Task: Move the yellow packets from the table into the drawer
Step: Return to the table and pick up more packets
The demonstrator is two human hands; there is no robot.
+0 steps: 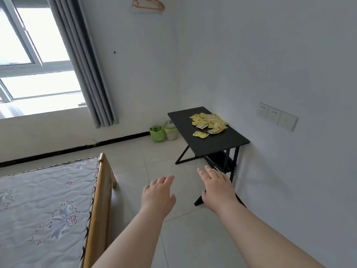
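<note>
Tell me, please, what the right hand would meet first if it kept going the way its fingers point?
Probably the black table's lower frame, just past the right hand; depth is unclear.

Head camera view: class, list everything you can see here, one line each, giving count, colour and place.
yellow packets: many, yellow, piled on the table's far half
table: one, black, against the right wall
baskets: two, green and pale, floor left of the table
bed: one, wooden frame, patterned mattress, lower left
curtain: one, grey, beside the window
window: one, upper left
wall sockets: a white row, right wall
hanger: one, orange, top wall
left hand: open, empty
right hand: open, empty
</note>
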